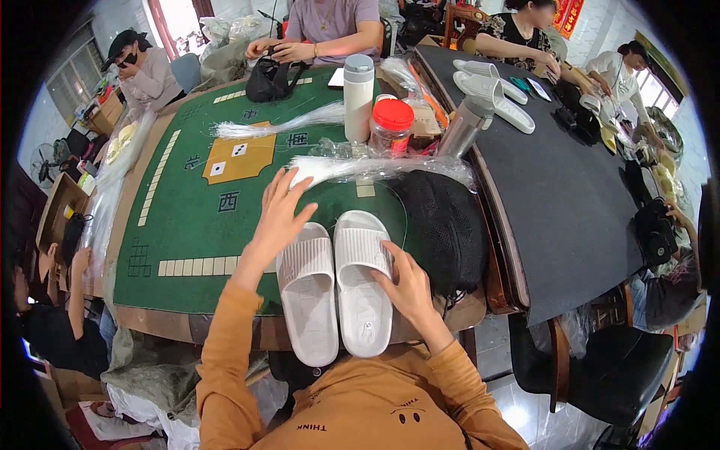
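Two white slide sandals lie side by side at the table's near edge, toes pointing away from me. My right hand (405,279) grips the strap edge of the right sandal (364,289), fingers on the strap and thumb at its opening. My left hand (276,217) hovers above the left sandal (309,300), its fingers spread. Its fingertips are close to the loose end of a bundle of thin white plastic ties (330,169); whether they touch it, I cannot tell. A second bundle of ties (281,124) lies farther back on the green printed tabletop (180,232).
A black mesh bag (442,225) sits right of the sandals. Behind stand a white bottle (358,97), a red-lidded jar (391,124) and a steel flask (466,127). More white slides (499,94) rest on the dark table (555,202) at right. Several people work around.
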Action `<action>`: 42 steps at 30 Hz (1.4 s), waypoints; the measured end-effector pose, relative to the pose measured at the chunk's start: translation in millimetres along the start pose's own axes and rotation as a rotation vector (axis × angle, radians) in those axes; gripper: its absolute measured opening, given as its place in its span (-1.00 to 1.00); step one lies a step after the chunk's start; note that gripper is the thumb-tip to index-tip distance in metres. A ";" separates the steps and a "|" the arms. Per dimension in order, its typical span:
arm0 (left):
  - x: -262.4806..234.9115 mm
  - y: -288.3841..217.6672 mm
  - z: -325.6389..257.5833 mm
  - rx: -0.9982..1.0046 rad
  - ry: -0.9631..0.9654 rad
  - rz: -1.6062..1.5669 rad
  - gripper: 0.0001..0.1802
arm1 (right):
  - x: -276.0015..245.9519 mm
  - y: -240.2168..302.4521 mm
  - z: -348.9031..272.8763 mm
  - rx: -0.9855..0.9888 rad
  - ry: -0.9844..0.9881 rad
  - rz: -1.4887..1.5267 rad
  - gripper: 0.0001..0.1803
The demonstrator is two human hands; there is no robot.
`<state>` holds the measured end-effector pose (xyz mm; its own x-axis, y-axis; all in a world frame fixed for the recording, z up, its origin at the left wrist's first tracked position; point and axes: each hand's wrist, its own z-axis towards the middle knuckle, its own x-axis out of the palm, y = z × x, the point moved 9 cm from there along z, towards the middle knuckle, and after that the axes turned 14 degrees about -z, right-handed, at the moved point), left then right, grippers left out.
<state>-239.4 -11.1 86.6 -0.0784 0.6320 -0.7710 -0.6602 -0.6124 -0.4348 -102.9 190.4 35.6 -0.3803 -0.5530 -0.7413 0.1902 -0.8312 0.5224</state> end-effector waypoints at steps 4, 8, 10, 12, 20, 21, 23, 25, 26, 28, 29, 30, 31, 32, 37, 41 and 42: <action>-26.6 -53.0 -33.7 -0.047 -0.073 -0.351 -0.59 | -1.5 -4.2 2.0 0.050 0.107 0.130 -0.40; -24.0 -78.5 -62.0 -0.057 -0.101 -0.524 -0.66 | -13.6 -6.5 -0.7 0.019 0.065 0.266 -0.54; -17.6 -84.6 -70.3 -0.046 -0.133 -0.534 -0.67 | -17.1 -6.3 -2.3 0.051 0.054 0.306 -0.61; -12.6 -89.2 -77.7 -0.041 -0.138 -0.497 -0.67 | -28.5 -2.5 -0.9 0.033 -0.075 0.413 -0.56; 14.7 -108.7 -87.4 0.038 0.060 -0.121 -0.36 | -25.5 3.6 -1.1 0.128 -0.099 0.372 -0.67; 16.9 -108.6 -88.9 0.045 0.070 -0.107 -0.30 | -27.7 9.4 1.1 0.099 -0.103 0.345 -0.73; 18.1 -109.3 -89.4 0.046 0.058 -0.110 -0.29 | -30.1 19.4 6.1 0.070 -0.110 0.315 -0.79; 18.0 -110.6 -89.6 0.050 0.047 -0.115 -0.28 | -30.2 27.5 11.8 0.087 -0.134 0.406 -0.78; 18.0 -110.1 -88.7 0.049 0.046 -0.120 -0.27 | -32.7 34.2 14.3 0.086 -0.140 0.401 -0.78; 18.0 -109.9 -89.1 0.058 0.043 -0.130 -0.27 | -29.2 51.0 19.3 0.068 -0.059 0.340 -0.78; 17.2 -108.1 -89.5 0.039 0.025 -0.163 -0.26 | -33.6 60.2 18.9 -0.035 -0.145 0.273 -0.78; 16.2 -106.0 -89.6 0.020 0.007 -0.196 -0.25 | -38.6 74.5 19.8 -0.197 -0.212 0.169 -0.77; 14.8 -105.5 -89.2 0.018 0.004 -0.215 -0.24 | -35.1 75.8 18.9 -0.200 -0.221 0.174 -0.76; 14.5 -105.9 -89.9 0.027 0.003 -0.221 -0.24 | -30.9 79.3 14.4 -0.204 -0.226 0.182 -0.75; 17.9 -104.5 -92.0 -0.006 -0.027 -0.188 -0.21 | -13.5 73.4 5.2 -0.186 -0.184 0.191 -0.77; 16.3 -108.1 -90.9 -0.004 -0.043 -0.181 -0.22 | -12.5 65.2 3.3 -0.156 -0.207 0.254 -0.80; 15.4 -109.3 -90.1 -0.006 -0.037 -0.178 -0.23 | -12.1 62.9 4.8 -0.128 -0.200 0.291 -0.81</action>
<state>-101.1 22.8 80.4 0.0123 0.7474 -0.6642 -0.6618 -0.4919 -0.5658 -90.6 145.1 79.4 -0.4602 -0.7554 -0.4664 0.4233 -0.6485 0.6327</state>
